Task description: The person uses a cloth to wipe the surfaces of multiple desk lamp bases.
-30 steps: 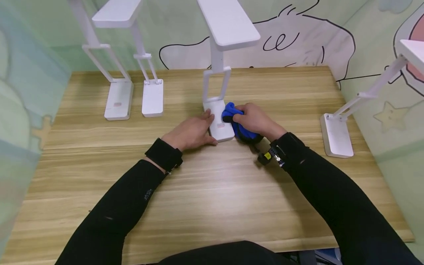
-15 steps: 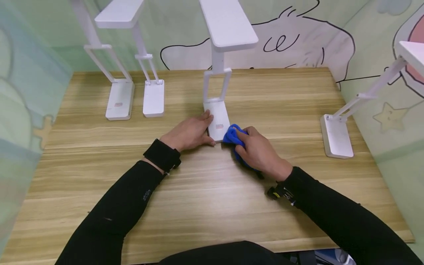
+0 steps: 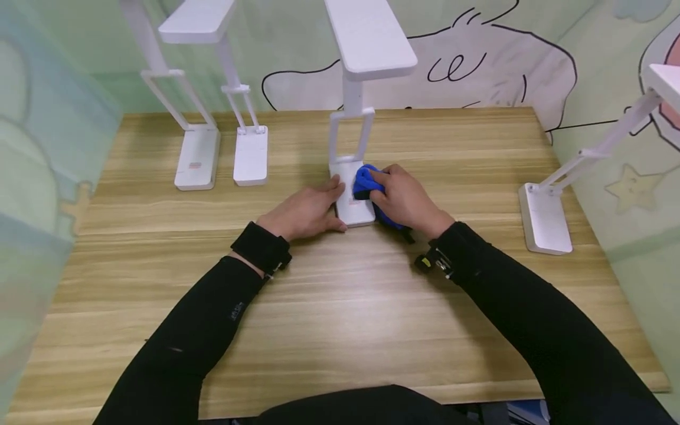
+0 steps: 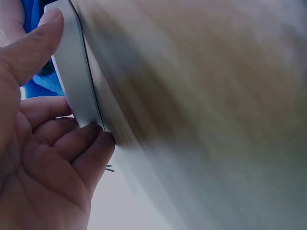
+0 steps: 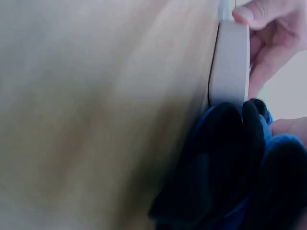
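A white desk lamp (image 3: 357,213) stands upright at the middle of the wooden table, its head raised above its base. My left hand (image 3: 305,213) holds the left side of the base; in the left wrist view its thumb lies on one end of the edge and its fingertips (image 4: 108,139) bend against the other. My right hand (image 3: 408,198) grips a bunched blue cloth (image 3: 365,180) and presses it on the right part of the base. Dark folds of the cloth (image 5: 206,167) fill the lower right wrist view, touching the base (image 5: 230,62).
Two more white desk lamps (image 3: 198,159) (image 3: 251,156) stand at the back left of the table (image 3: 297,330). Another lamp (image 3: 545,221) stands near the right edge. Printed curtains (image 3: 494,65) hang behind and beside the table.
My right hand wiped the cloth down the base's right side to its near corner, then came back up over the base. My left hand kept its hold on the lamp.
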A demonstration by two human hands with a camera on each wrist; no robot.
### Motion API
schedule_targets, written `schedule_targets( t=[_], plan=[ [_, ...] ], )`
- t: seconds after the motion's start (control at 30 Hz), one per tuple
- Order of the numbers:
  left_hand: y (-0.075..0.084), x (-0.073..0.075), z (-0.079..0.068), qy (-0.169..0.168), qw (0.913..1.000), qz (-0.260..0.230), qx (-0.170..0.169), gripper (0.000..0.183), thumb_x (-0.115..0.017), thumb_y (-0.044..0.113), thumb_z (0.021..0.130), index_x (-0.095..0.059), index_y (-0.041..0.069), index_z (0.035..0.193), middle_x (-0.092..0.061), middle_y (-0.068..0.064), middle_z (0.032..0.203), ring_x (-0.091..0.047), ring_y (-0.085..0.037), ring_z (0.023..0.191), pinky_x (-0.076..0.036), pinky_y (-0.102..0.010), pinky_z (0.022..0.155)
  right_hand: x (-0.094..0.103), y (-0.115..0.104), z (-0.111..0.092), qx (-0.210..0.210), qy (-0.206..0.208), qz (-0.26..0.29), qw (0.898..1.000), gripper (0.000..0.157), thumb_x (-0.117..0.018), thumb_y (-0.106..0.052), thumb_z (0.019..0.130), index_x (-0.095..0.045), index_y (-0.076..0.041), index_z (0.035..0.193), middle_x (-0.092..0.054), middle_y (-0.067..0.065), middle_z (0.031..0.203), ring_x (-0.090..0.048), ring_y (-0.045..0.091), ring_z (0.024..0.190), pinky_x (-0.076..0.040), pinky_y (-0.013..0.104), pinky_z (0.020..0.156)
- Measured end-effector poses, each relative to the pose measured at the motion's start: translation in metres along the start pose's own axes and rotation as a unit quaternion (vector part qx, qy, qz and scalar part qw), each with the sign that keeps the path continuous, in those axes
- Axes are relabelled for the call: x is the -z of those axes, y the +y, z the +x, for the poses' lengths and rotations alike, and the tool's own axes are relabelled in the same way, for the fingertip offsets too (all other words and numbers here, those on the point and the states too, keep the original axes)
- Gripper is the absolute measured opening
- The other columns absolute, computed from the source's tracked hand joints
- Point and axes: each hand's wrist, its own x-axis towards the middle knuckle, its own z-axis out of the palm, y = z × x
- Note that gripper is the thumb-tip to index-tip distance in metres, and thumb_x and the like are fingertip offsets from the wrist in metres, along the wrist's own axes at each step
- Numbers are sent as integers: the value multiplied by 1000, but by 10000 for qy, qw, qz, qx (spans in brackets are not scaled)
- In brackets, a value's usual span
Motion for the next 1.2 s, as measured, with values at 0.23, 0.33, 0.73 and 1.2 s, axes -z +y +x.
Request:
schedule_targets(
  t=[0.23, 0.33, 0.73, 1.2],
  plan=[
    [0, 0, -1, -99, 9999, -74, 70, 92, -62, 53, 89, -18, 4, 153, -12, -18, 160, -36, -30, 136, -36, -39, 110, -9, -14, -43, 173, 50, -78, 9998, 54, -60, -21, 89, -49, -10, 141, -53, 27, 121, -56, 32, 98, -52, 47, 80],
    [-3, 1, -5, -45, 9999, -126, 50, 92, -63, 53, 89, -18, 4, 153, -13, -18, 160, -38, -30, 135, -37, -39, 109, -11, -15, -58, 880, -109, -73, 9960, 55, -67, -20, 87, -51, -16, 140, -49, 23, 120, -52, 29, 101, -50, 46, 85],
    [-5, 0, -2, -53, 9998, -152, -144, 92, -65, 50, 88, -20, 3, 152, -14, -21, 159, -36, -31, 136, -37, -38, 109, 11, 13, -52, 867, 171, -662, 9939, 45, -70, -14, 84, -64, -12, 128, -54, 22, 119, -54, 31, 103, -49, 49, 89],
    [-10, 3, -2, -125, 9991, -353, -198, 90, -64, 50, 88, -20, 3, 152, -13, -18, 160, -31, -27, 139, -35, -38, 111, -1, 2, -62, 2535, -435, -914, 9620, 41, -75, -23, 82, -68, -24, 123, -52, 16, 129, -46, 33, 113, -40, 51, 94]
  ],
)
